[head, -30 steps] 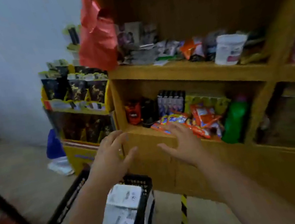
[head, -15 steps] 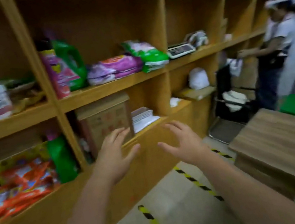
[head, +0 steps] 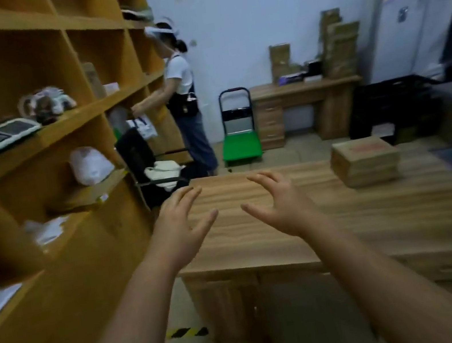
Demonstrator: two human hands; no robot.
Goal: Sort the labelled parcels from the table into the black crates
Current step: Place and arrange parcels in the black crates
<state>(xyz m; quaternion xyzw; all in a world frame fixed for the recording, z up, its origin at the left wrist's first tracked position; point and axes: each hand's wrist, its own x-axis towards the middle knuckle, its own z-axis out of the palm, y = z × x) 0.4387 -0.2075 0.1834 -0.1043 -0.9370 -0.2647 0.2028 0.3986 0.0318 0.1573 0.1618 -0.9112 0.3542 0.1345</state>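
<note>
My left hand [head: 181, 227] and my right hand [head: 281, 207] hover side by side over the near left corner of a wooden table [head: 377, 217], both empty with fingers spread. A brown cardboard parcel [head: 364, 160] with a red label lies on the far side of the table, well to the right of my right hand. Black crates [head: 391, 105] stand stacked on the floor beyond the table at the right. The crate with the labelled parcels seen earlier is out of view.
Tall wooden shelves [head: 60, 131] run along the left. Another person [head: 185, 100] stands at the shelves beside a black chair [head: 152, 169]. A green hand trolley [head: 240, 138], a desk [head: 305, 96] with stacked boxes and a white air conditioner [head: 407, 27] line the back wall.
My view has swung to the right, from the crate and snack shelves past more shelving to the wooden table. Both hands stay open and empty in front of me.
</note>
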